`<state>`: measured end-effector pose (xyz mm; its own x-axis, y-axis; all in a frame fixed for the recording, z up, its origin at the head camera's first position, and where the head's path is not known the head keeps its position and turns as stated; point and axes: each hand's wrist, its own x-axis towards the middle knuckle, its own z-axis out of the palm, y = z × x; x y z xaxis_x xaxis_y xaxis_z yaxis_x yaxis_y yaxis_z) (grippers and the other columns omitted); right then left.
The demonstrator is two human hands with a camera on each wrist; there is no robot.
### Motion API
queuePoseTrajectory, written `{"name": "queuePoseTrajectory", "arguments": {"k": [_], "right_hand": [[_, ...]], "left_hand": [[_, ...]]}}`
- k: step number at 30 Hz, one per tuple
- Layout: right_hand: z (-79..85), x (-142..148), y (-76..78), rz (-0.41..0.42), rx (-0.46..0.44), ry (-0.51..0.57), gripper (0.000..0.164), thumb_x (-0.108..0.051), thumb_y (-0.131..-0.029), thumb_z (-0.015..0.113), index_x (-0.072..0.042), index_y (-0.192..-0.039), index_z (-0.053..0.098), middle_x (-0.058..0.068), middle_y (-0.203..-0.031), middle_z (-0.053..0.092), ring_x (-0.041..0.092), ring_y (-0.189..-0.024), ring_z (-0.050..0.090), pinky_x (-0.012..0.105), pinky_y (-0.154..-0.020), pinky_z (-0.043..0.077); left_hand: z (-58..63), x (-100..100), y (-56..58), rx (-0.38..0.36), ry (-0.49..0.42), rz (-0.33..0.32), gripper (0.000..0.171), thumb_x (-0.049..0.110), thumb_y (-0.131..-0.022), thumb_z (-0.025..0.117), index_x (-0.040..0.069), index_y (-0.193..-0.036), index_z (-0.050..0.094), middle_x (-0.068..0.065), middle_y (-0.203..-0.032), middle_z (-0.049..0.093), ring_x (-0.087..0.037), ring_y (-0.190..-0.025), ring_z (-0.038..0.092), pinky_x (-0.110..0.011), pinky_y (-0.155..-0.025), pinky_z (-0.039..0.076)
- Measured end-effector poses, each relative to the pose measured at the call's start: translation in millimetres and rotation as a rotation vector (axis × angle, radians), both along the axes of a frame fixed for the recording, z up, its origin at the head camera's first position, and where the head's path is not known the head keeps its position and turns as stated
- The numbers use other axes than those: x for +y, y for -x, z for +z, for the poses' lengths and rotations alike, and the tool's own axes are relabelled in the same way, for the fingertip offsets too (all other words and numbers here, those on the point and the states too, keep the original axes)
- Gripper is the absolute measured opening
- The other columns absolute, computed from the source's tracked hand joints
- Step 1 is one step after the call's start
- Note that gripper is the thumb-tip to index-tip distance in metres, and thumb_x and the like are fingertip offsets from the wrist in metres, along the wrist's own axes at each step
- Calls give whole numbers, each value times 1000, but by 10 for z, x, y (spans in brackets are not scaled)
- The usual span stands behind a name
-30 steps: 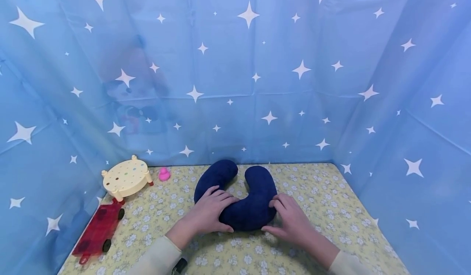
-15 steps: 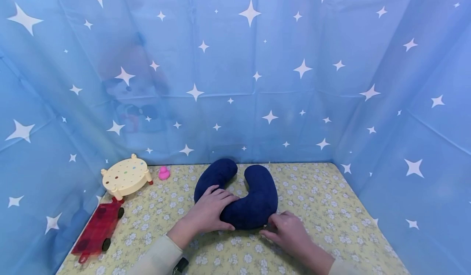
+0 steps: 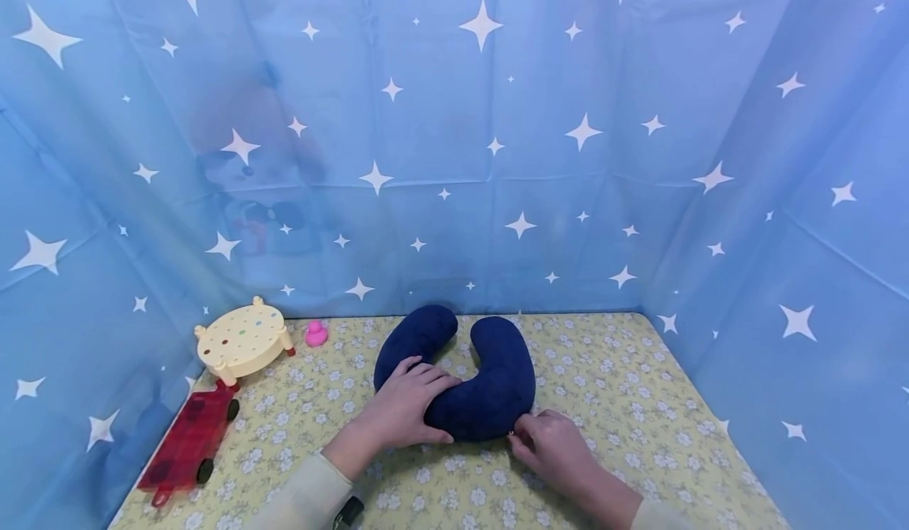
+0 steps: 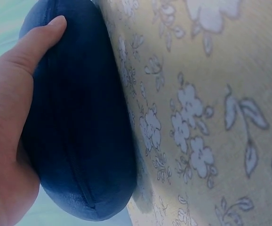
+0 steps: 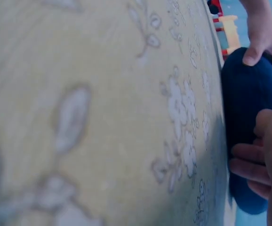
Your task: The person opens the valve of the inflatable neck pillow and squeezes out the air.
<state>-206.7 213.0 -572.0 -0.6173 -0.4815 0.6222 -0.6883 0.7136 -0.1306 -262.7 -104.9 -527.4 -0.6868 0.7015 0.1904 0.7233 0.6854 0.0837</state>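
A navy blue U-shaped neck pillow [image 3: 503, 368] lies on the table, its open end facing away from me. My left hand [image 3: 410, 405] holds its left side, fingers over the top and thumb along the near edge. In the left wrist view a zipper [image 4: 77, 174] runs down the pillow's outer side beneath that thumb. At the near right edge, my right hand [image 3: 557, 447] pinches a small shiny zipper pull [image 3: 511, 433] between thumb and forefinger. The right wrist view has its other fingers [image 5: 251, 162] curled beside the pillow, with the pull itself hidden.
A flowered cloth [image 3: 639, 419] covers the table. At the left stand a cream toy stool-like piece [image 3: 243, 342] with short legs, a red wheeled toy cart [image 3: 188, 443] and a pink toy duck [image 3: 316, 334]. A blue starred curtain [image 3: 454, 222] encloses the back and sides.
My right hand has moved from gripping the pillow's right side to its near edge, its fingers closing into a pinch at the zipper pull. The left hand and pillow have stayed nearly still.
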Motion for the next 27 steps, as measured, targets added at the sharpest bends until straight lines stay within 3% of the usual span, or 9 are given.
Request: {"name": "queuePoseTrajectory", "arguments": {"k": [7,17,24,27], "right_hand": [[46,51,5,130,-40,51,30,-8,-83,89,-25,-85,64,-22,-72,56,-7,-66,43,16,-59,39],[74,124,36,250,-213,98,27,-2,-92,80,-25,-89,66,-26,-77,53,-8,-67,43,13,-60,39],[74,123,32,397,-414,179,16,-2,-105,73,-16,-98,73,-18,-83,64,-7,-71,54,13,-63,48],[92,76,15,457,-449,222,14,-2,-107,71,-13,-100,75,-14,-80,65,-9,-68,51,13,-60,48]], "left_hand": [[-13,2,8,5,-2,2,88,76,-84,84,33,-157,60,11,-150,64,-17,-143,56,-53,-131,27],[-1,1,7,15,0,5,88,77,-84,84,33,-157,60,10,-150,65,-18,-142,57,-52,-130,29],[-20,1,4,28,3,6,88,77,-84,83,33,-157,61,10,-150,65,-17,-142,57,-51,-129,31],[-23,3,2,40,-3,7,88,77,-84,84,33,-157,61,10,-149,65,-17,-141,58,-51,-127,33]]}}
